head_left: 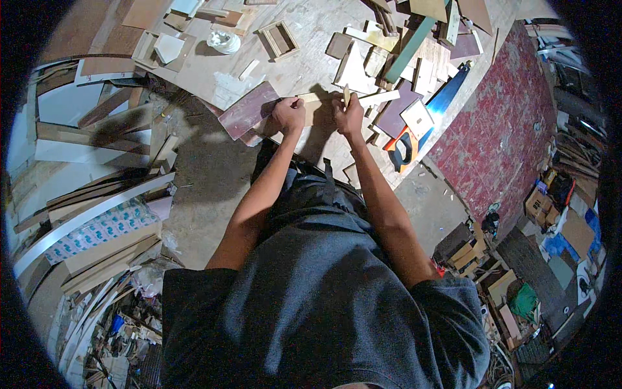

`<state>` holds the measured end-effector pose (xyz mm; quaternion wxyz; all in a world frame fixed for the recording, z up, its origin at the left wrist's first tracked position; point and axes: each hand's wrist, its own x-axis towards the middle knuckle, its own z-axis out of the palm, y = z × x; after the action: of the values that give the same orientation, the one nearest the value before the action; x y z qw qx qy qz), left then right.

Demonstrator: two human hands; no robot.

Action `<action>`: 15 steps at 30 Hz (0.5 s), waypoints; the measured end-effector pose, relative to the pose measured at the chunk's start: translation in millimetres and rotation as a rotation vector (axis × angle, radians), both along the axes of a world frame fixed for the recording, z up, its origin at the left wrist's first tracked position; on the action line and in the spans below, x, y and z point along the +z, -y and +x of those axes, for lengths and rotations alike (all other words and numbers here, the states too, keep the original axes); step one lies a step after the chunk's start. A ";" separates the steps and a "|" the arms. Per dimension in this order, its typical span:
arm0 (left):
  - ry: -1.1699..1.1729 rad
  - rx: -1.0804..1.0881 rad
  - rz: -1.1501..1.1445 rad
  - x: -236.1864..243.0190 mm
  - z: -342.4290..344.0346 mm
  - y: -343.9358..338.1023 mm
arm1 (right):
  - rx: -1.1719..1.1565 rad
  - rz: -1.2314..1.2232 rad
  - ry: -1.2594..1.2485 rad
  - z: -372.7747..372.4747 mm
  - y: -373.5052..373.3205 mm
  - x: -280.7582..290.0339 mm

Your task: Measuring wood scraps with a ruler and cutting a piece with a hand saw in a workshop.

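Both hands are at the near edge of the wooden worktable (291, 61), on either side of a pale wooden piece (315, 111). My left hand (289, 115) is closed at that piece's left end, its fingers curled in. My right hand (349, 117) is by the other end, closed around a short tan stick (346, 94) that points up and away; its exact kind is too small to tell. Beside my left hand lies a purplish-brown board (249, 110). A narrow pale wood strip (380, 98) lies just right of my right hand.
An orange-handled handsaw (403, 148) with a blue-lit blade lies at the table's right side, among several offcuts and a green strip (411, 49). Farther back are a small wooden frame (279, 40) and a white bundle (223, 42). Stacked boards (103, 240) stand at left.
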<state>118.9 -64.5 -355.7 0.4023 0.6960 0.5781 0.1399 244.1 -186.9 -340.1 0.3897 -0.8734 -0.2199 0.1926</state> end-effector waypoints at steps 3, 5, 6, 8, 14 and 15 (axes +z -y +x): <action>0.041 0.029 0.059 -6.1 -8.8 -4.7 | -0.023 -0.032 -0.073 -9.9 -22.1 15.8; 0.061 0.002 0.064 2.8 -2.7 -2.2 | -0.055 -0.026 -0.075 -6.9 -22.4 12.2; 0.063 -0.004 0.060 7.1 0.5 -0.1 | -0.060 -0.029 -0.074 -5.7 -21.1 10.7; 0.021 0.003 0.002 9.9 0.7 0.0 | -0.127 -0.058 -0.063 -6.7 -24.6 10.5; 0.066 -0.006 -0.021 4.6 0.8 -6.5 | -0.117 -0.136 -0.005 -6.0 -26.3 6.0; 0.066 -0.009 -0.023 4.7 2.3 -6.5 | -0.121 -0.138 -0.005 -4.9 -23.9 3.7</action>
<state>121.2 -58.0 -351.1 0.4297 0.6891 0.5627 0.1545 239.2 -162.9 -336.4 0.3402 -0.9092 -0.1521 0.1855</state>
